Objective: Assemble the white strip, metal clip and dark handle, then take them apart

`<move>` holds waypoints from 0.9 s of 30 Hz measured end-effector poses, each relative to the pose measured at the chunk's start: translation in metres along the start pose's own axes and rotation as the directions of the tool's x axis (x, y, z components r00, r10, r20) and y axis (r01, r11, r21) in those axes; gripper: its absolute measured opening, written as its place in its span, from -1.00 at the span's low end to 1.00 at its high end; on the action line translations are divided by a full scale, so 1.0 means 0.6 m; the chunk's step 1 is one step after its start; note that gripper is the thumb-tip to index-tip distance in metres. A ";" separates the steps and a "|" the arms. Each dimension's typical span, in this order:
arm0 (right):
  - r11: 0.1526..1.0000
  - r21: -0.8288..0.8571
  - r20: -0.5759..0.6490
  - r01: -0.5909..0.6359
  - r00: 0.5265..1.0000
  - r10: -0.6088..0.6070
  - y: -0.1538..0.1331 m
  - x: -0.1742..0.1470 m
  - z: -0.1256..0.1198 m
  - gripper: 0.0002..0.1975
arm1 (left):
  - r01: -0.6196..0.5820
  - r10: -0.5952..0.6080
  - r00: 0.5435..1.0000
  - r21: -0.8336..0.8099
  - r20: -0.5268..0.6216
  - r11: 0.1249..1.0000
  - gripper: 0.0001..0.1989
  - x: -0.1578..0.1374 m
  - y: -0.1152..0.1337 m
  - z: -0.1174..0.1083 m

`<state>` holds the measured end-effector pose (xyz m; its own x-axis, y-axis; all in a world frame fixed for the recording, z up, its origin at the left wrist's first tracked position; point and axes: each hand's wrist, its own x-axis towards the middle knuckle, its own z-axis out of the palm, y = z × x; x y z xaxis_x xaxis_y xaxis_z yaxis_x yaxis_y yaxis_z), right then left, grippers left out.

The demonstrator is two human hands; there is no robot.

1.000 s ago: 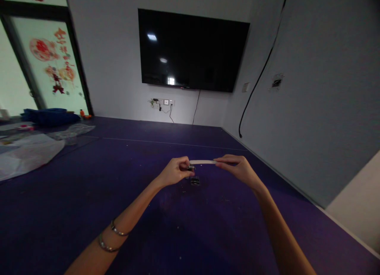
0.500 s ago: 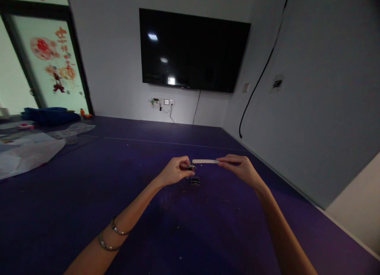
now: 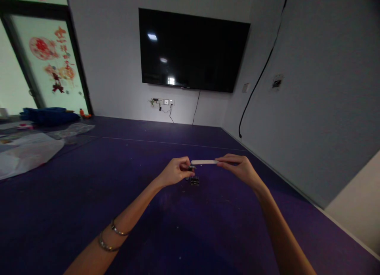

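Head view: white stick [image 3: 204, 162] in right hand [image 3: 239, 168], tip beside left hand [image 3: 175, 172] with small object [image 3: 192, 167] in grip.

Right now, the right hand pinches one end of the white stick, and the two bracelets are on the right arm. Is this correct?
One detail is wrong: the two bracelets are on the left arm, as the head view shows. The right hand does pinch one end of the white stick.

Left fingers [image 3: 184, 160] pinching small part [image 3: 192, 168], right fingers [image 3: 230, 159] holding white stick [image 3: 204, 162]
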<state>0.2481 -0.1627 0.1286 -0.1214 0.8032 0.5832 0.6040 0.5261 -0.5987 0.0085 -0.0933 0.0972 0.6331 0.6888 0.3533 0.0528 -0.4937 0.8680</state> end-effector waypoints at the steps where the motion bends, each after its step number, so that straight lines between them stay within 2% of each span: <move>1: 1.000 0.009 0.013 0.010 1.000 -0.010 -0.005 0.001 0.004 -0.78 | -0.006 0.006 1.000 0.008 0.001 1.000 -0.78 0.000 0.001 0.000; 5: 0.999 0.029 0.051 0.027 0.998 -0.028 -0.012 0.001 0.008 -0.77 | -0.016 0.016 1.000 0.029 0.001 0.999 -0.80 -0.001 0.003 -0.002; 10: 1.000 -0.001 0.014 0.004 1.000 -0.004 -0.004 -0.002 -0.008 -0.77 | -0.015 0.015 1.000 0.011 -0.009 1.000 -0.79 -0.002 0.002 -0.009; 16: 0.998 0.042 0.050 0.040 0.998 -0.042 -0.008 0.001 0.008 -0.78 | -0.009 0.009 1.000 0.027 0.004 1.000 -0.81 -0.002 0.004 -0.003; 22: 1.000 0.028 0.040 0.004 0.999 -0.006 0.006 0.000 -0.005 -0.78 | -0.008 0.008 1.000 0.001 -0.003 1.000 -0.79 0.000 0.000 -0.008; 27: 0.998 0.047 0.062 0.035 0.997 -0.038 -0.005 0.001 0.005 -0.76 | 0.011 -0.011 1.000 0.010 0.013 1.000 -0.80 0.000 0.000 -0.003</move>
<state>0.2439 -0.1628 0.1292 -0.1923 0.7985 0.5705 0.5613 0.5664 -0.6034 0.0072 -0.0926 0.0978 0.6421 0.6877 0.3389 0.0673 -0.4909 0.8686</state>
